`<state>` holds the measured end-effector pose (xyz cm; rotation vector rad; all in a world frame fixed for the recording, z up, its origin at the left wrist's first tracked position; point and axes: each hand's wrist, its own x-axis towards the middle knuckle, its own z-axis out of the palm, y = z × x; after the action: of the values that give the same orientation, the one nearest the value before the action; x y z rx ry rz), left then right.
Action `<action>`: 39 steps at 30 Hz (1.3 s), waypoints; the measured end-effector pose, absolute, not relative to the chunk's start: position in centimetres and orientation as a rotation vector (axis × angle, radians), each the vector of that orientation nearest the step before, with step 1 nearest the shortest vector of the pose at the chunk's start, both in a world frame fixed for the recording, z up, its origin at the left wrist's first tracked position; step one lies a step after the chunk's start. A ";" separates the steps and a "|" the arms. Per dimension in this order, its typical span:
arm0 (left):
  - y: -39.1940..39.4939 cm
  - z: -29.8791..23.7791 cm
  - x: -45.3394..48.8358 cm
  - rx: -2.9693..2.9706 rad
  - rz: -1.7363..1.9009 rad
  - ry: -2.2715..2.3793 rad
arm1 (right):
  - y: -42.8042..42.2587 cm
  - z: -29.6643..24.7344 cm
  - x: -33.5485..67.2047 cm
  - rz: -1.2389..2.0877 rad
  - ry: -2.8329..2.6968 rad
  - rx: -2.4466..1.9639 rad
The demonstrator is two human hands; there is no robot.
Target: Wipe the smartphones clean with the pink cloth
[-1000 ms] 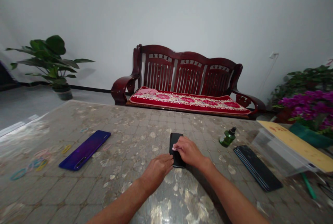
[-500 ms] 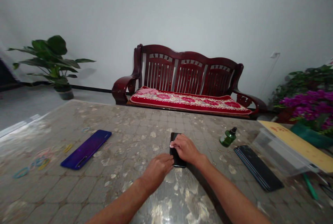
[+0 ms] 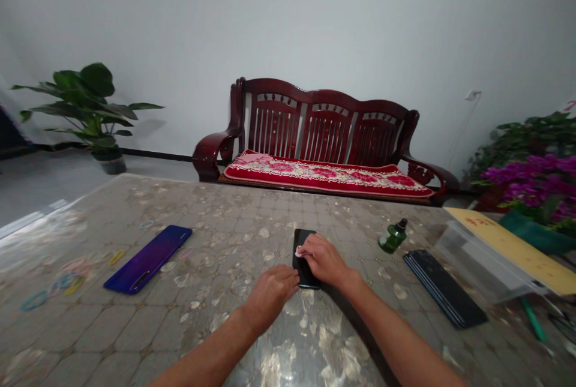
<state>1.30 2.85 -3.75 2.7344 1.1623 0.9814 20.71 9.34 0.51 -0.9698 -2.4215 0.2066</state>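
A black smartphone (image 3: 306,279) lies on the table in front of me, its dark face up. My left hand (image 3: 275,288) holds the phone at its lower left edge with bent fingers; the thumb is mostly hidden. Over the phone's upper right part, my right hand (image 3: 322,258) pinches a small pale pink cloth or wipe (image 3: 299,251) against the screen. Much of the cloth is covered by the fingers. A blue-purple phone (image 3: 149,260) lies back up to the left. On the right are a green bottle with a black cap (image 3: 393,236) and a stack of dark phones (image 3: 443,288).
The patterned table (image 3: 216,243) bears several coloured rubber bands (image 3: 67,282) at left. A clear plastic box (image 3: 479,261) with a yellow board (image 3: 513,249) stands at right, near a green-handled tool (image 3: 533,319) and purple flowers (image 3: 540,180). Behind is a wooden bench (image 3: 324,126).
My right hand and the cloth have shifted very slightly down and right on the phone. My left hand stays at the phone's edge. The whole view has moved a little.
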 end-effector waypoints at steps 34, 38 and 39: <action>10.7 1.8 3.1 2.950 0.465 1.191 | 8.5 -1.5 23.2 0.990 -0.996 -1.104; 12.7 2.7 4.7 3.092 0.081 1.066 | 8.8 -1.7 23.3 0.993 -0.961 -1.085; 13.0 2.8 4.8 3.092 0.013 1.042 | 8.8 -1.7 23.3 0.999 -0.950 -1.085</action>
<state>4.84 12.98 2.78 3.0916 1.0420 0.0130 23.27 8.80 -1.71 -1.0851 -0.9501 0.9992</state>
